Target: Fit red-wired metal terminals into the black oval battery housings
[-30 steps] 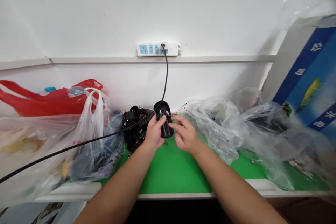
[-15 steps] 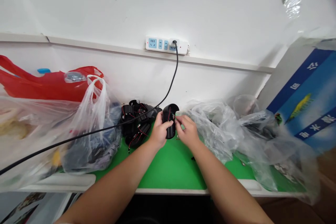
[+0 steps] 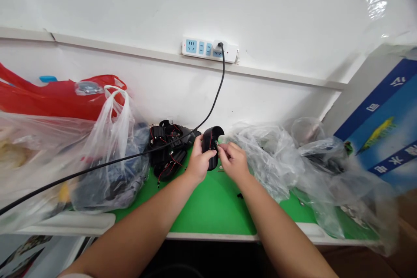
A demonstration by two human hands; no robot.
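My left hand [image 3: 200,160] is wrapped around a black plastic housing [image 3: 212,137] with a rounded top and a red wire inside. The thumb lies across its open front. At the housing's right side, my right hand [image 3: 233,158] pinches with thumb and forefinger; a tiny metallic bit shows at the fingertips, too small to name. Left of my hands, several similar black housings [image 3: 163,150] with red wires lie in a pile. Small bits [image 3: 220,167] rest on the green mat just below the held housing.
A power strip [image 3: 210,49] on the wall feeds a black cable [image 3: 130,155] that crosses over the pile. Plastic bags, one white [image 3: 110,156] and one clear [image 3: 267,152], flank the green mat [image 3: 208,213]. A red bag [image 3: 58,100] and a blue box [image 3: 387,117] stand farther out.
The view has shifted slightly. Both hands stay on the housing; the right fingers have curled in a little more at its side.
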